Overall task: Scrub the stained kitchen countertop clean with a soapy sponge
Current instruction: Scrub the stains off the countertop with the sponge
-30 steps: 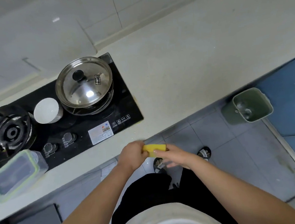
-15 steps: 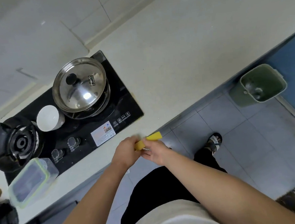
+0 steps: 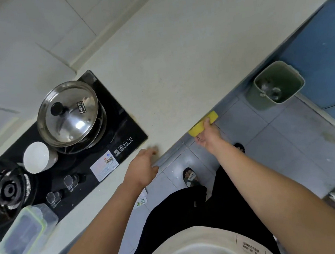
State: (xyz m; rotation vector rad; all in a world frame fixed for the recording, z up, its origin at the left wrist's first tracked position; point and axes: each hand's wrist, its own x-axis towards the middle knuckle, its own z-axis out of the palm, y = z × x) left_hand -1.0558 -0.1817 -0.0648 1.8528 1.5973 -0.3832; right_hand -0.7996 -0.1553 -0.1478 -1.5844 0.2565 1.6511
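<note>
Here, in the head view, the sponge (image 3: 203, 124) sits at the desk's (image 3: 187, 55) near edge, half over the floor, so a careless push could tip it off or drip suds down. The right hand (image 3: 208, 134) has its grip closed on the sponge, thumb on top; the left hand (image 3: 143, 170) rests empty, fingers loosely spread, at the near edge by the stove (image 3: 111, 143).

Hands: 2, left hand (image 3: 144, 168), right hand (image 3: 208, 133).
Sponge (image 3: 203, 124): 1, yellow.
Lidded steel pot (image 3: 69, 112): 1.
White bowl (image 3: 37, 157): 1.
Gas burner (image 3: 8, 189): 1 visible.
Stove knobs: 2, (image 3: 69, 181) and (image 3: 53, 198).
Clear lidded container (image 3: 25, 236): 1.
Green bin (image 3: 275, 85): 1.
Sandalled feet: 2, (image 3: 189, 177) and (image 3: 239, 147).
</note>
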